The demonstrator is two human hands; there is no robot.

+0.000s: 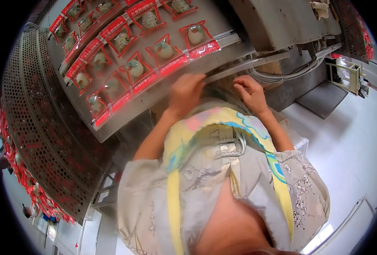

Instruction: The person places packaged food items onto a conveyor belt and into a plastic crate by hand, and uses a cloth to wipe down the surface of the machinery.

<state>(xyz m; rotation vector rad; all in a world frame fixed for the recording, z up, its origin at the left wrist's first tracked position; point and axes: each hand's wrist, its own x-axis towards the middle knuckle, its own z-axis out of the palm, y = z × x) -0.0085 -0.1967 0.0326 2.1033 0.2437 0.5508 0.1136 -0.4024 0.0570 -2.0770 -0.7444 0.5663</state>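
My left hand (186, 92) is motion-blurred beside the near edge of a steel worktable (134, 108); whether it holds anything does not show. To its right, my right hand (249, 93) is raised with curled fingers, thumb near the index finger, and nothing distinct shows between them. Small clear packets with red edges, each holding a pale egg-like item (164, 49), lie in rows on the worktable. Their ends rest along metal bars (227, 39) with red printed strips (174, 65). A yellow patterned apron (204, 119) covers the front of my body below both hands.
A curved perforated metal panel (38, 121) stands at the left, with many red packets (32, 188) beyond it. Steel machine housing (271, 22) is at the upper right, above bundled cables (290, 76). A dark mat (322, 98) lies on the floor.
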